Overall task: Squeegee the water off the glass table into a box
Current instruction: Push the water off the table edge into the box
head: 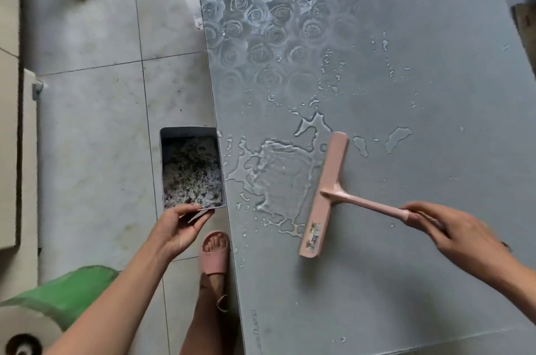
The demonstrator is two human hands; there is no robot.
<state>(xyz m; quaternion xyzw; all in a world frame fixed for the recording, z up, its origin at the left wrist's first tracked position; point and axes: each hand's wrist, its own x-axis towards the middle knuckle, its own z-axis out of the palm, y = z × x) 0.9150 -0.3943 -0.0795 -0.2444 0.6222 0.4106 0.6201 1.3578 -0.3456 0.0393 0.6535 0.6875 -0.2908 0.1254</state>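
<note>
A pink squeegee [326, 195] lies blade-down on the grey glass table [406, 282], its handle running to the right into my right hand [452, 231], which grips the handle's end. Left of the blade spreads a puddle of water [278, 177], reaching toward the table's left edge. A small open box [191, 170] with speckled wet contents is held just off that left edge, against it. My left hand [179, 228] pinches the box's near rim from below.
Scattered drops [385, 64] dot the glass farther back, where a rose pattern [261, 23] shows. Tiled floor [95, 137] lies left of the table. My foot in a pink slipper [214, 253] stands by the table edge. A green object [66, 293] sits at the lower left.
</note>
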